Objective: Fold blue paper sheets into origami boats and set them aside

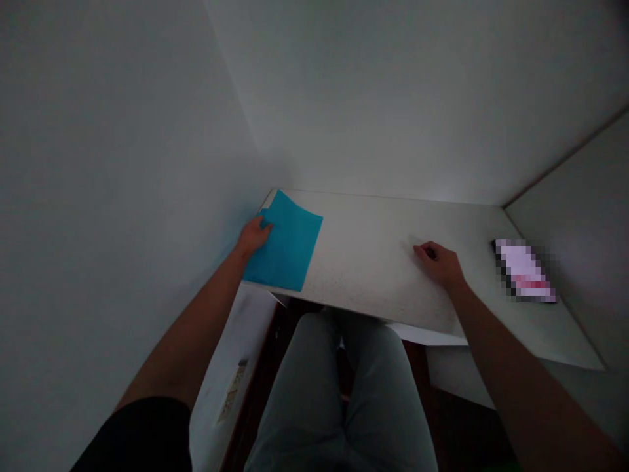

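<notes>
A blue sheet of paper (289, 246) lies at the left end of the white desk, its far edge curved and slightly raised. My left hand (253, 235) grips its left edge, with the thumb on top and the other fingers partly hidden. On the right half of the desk, my right hand (439, 261) is closed, thumb and fingertips together near the surface. A dark spot shows inside the curled fingers; whether it is an object or shadow I cannot make out.
The white desk (366, 255) meets walls at the left, back and right. A phone-like device (525, 270), blurred out, lies near the right wall. My legs (339, 387) are under the front edge. A pale panel with a label (230, 393) stands below left.
</notes>
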Tool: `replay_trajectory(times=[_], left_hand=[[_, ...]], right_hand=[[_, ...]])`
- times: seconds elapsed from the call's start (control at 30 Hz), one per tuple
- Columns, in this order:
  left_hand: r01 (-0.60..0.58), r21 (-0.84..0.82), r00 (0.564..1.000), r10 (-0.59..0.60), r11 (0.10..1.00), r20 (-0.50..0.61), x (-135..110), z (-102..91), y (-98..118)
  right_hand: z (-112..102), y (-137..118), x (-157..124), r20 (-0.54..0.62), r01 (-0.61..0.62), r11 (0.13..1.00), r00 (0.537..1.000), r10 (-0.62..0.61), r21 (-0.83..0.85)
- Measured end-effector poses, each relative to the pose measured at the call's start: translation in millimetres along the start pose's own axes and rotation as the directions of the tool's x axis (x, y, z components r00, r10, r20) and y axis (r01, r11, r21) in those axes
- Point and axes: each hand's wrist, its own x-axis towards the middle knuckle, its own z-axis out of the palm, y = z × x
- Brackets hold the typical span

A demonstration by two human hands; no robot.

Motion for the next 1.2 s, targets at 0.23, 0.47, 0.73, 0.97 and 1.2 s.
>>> replay_trajectory(times=[0.23, 0.47, 0.73, 0.97, 1.2], left_hand=[[-0.026, -0.248, 1.0, 0.025, 0.968, -0.009, -16.8, 33.4, 43.8], [-0.238, -0.361, 0.968, 0.251, 0.902, -0.011, -98.0, 143.4, 117.2], [-0.531, 0.061, 0.847, 0.53, 0.845, 0.025, -101.3, 148.5, 101.6], [-0.669, 0.109, 0.739, 0.643, 0.735, 0.201, -111.4, 131.1, 70.7], [-0.755, 0.108, 0.642, 0.697, 0.647, 0.319, -113.4, 125.6, 79.7]], right_hand=[[1.3, -5.1, -11.3, -0.042, 0.04, 0.999, 0.998, -0.041, -0.027], [5.5, -19.8, -54.0, -0.008, 0.32, 0.93, 0.945, -0.326, -0.182], [-6.0, -16.9, -82.7, 0.388, 0.508, 0.814, 0.836, -0.388, -0.281], [-6.7, -26.6, -104.9, 0.357, 0.481, 0.856, 0.846, -0.397, -0.187], [-4.0, -27.5, -98.6, 0.374, 0.411, 0.884, 0.874, -0.311, -0.224]])
